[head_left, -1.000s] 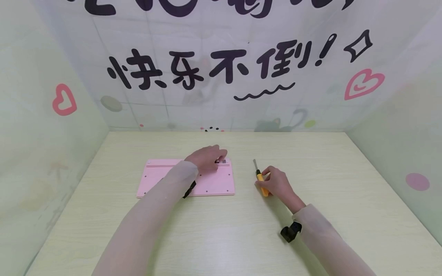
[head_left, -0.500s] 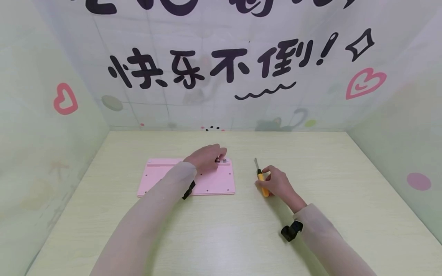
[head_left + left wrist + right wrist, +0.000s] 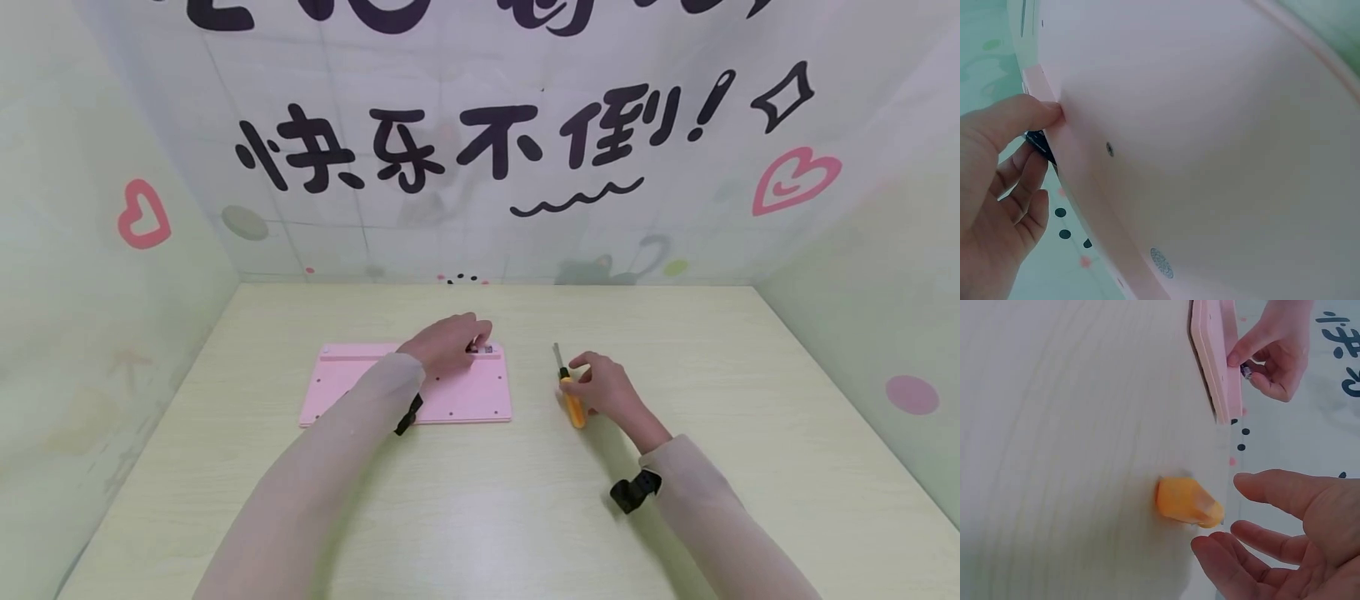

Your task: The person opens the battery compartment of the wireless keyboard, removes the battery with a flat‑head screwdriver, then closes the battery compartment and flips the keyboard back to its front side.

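Note:
A pink keyboard (image 3: 472,398) lies underside up on the table, with screws dotted over its back. My left hand (image 3: 445,342) is at the raised ridge on its far edge. In the left wrist view, the thumb presses the ridge while curled fingers touch a dark battery (image 3: 1040,145) in the slot behind it. Much of that battery is hidden by the hand. To the right lies a screwdriver (image 3: 573,404) with a yellow handle and its metal shaft pointing away. My right hand (image 3: 609,390) hovers around the handle, thumb and fingers spread apart; the right wrist view shows gaps beside the handle.
The light wood table (image 3: 480,517) is bounded by a back wall (image 3: 420,242) with large black lettering and by pale side walls. A black wrist camera (image 3: 636,492) hangs under the right sleeve, and another sits at the left wrist.
My right thumb and fingers have loosened from the screwdriver handle, and the hand has risen slightly. The left hand and the keyboard stay in place.

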